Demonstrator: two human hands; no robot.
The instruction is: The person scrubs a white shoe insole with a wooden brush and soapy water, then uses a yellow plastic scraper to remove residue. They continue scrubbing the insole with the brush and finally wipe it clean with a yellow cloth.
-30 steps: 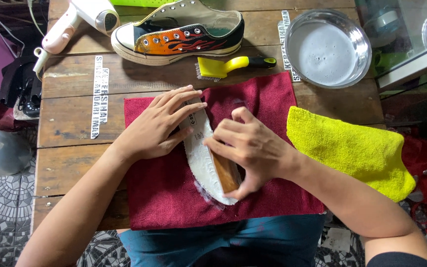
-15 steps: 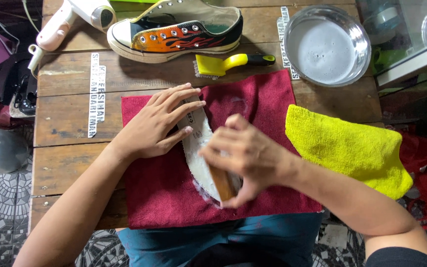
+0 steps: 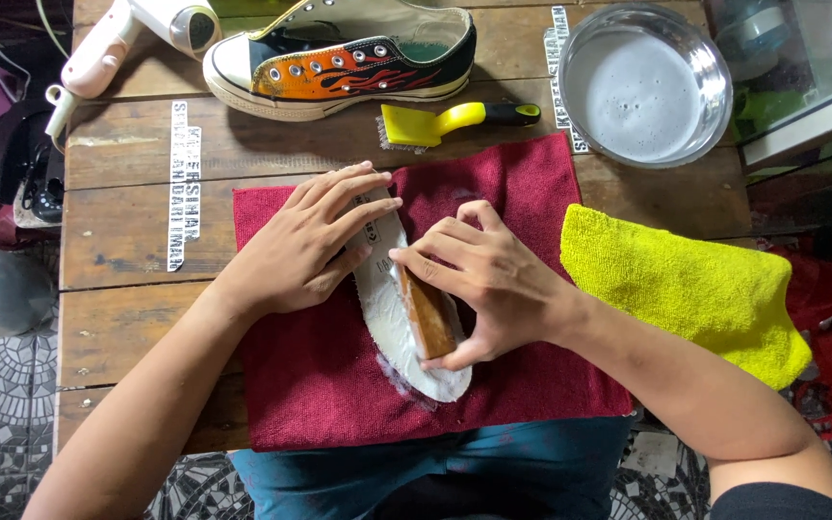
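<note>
One insole (image 3: 387, 318) lies on one red towel (image 3: 522, 385) at the counter's (image 3: 127, 231) near edge. The right hand (image 3: 493, 284) clasps one wooden brush (image 3: 428, 313) on it; the left hand (image 3: 315, 241) lies flat, pinning it. Beyond: one yellow cloth (image 3: 686, 289), one yellow brush (image 3: 435, 122), one shoe (image 3: 339, 58), one bowl (image 3: 647, 82), one dryer (image 3: 137, 34).

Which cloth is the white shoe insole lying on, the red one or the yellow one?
The red cloth. The white insole lies on it under both hands, while the yellow cloth sits off to the side with nothing on it.
</note>
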